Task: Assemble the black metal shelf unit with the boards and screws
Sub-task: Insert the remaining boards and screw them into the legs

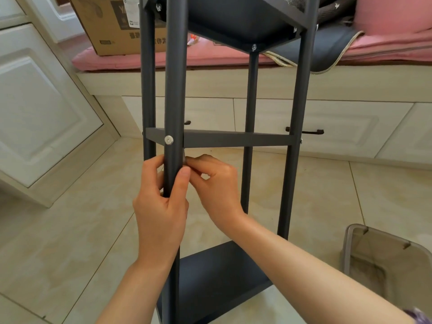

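The black metal shelf unit point(236, 138) stands upright on the tiled floor, with a dark board point(217, 274) at the bottom and another point(236, 17) at the top. A silver screw point(168, 139) joins the near post point(174, 90) to the middle crossbar. My left hand point(161, 216) grips this near post just below the crossbar. My right hand point(214, 181) pinches something small against the right side of the same post; the item is mostly hidden by the fingertips.
A pink-cushioned window seat point(210, 58) runs behind the unit, with a cardboard box point(112, 24) and dark bags on it. White cabinet doors point(39, 108) stand at the left. A clear plastic bin point(388, 263) sits on the floor at the lower right.
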Demonstrator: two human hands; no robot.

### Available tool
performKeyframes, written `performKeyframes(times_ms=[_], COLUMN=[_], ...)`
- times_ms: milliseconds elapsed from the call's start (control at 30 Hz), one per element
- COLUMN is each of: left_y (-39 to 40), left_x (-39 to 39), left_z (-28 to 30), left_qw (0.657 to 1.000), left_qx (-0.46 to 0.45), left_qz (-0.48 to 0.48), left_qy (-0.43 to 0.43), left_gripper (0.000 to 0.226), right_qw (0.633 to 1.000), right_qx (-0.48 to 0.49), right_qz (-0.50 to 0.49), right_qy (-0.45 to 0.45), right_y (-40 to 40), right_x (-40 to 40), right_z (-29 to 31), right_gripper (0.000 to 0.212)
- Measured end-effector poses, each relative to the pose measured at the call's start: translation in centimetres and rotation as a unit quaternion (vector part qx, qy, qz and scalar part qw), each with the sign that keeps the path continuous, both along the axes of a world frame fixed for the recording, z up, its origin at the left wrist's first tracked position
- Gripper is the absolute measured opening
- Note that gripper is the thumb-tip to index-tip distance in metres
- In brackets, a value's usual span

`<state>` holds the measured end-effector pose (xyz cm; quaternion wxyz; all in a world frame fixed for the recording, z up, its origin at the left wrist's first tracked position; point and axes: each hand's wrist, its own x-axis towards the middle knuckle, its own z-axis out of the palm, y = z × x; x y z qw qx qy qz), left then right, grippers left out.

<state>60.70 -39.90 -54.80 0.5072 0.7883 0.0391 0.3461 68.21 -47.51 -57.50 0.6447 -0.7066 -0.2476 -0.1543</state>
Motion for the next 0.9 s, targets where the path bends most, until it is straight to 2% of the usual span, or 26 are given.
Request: performKeyframes(times_ms=[167, 500, 667, 733, 833, 900], left_y=[0.1, 0.5, 0.8, 1.1, 1.4, 1.5], left_x=[0.0, 0.0, -0.1, -0.2, -0.6, -1.0], left_z=[-0.1, -0.4, -0.3, -0.3, -0.3, -0.4], left_qw=[1.000, 1.000, 1.000, 1.000, 1.000, 0.999], left_qx=[-0.001, 0.014, -0.001, -0.003, -0.009, -0.012], left_qz=[0.002, 0.012, 0.005, 0.002, 0.003, -0.003], left_qy=[0.000, -0.001, 0.004, 0.010, 0.022, 0.029], left_gripper=[0.014, 0.016, 0.012, 0.018, 0.032, 0.033], right_qw=[0.998, 0.999, 0.996, 0.992, 0.988, 0.982], right_qx=[0.000, 0.028, -0.076, -0.114, -0.148, -0.164], right_qz=[-0.033, -0.025, -0.039, -0.040, -0.028, -0.025], right_qy=[-0.054, -0.034, -0.033, -0.026, 0.039, 0.094], right_y=[1.2, 2.2, -0.2, -2.2, -6.0, -8.7], right_x=[0.4, 0.8, -0.1, -0.8, -1.8, -2.4], right_z=[-0.3, 0.1, -0.2, -0.3, -0.1, 0.1], right_gripper=[0.013, 0.014, 0.016, 0.016, 0.015, 0.015])
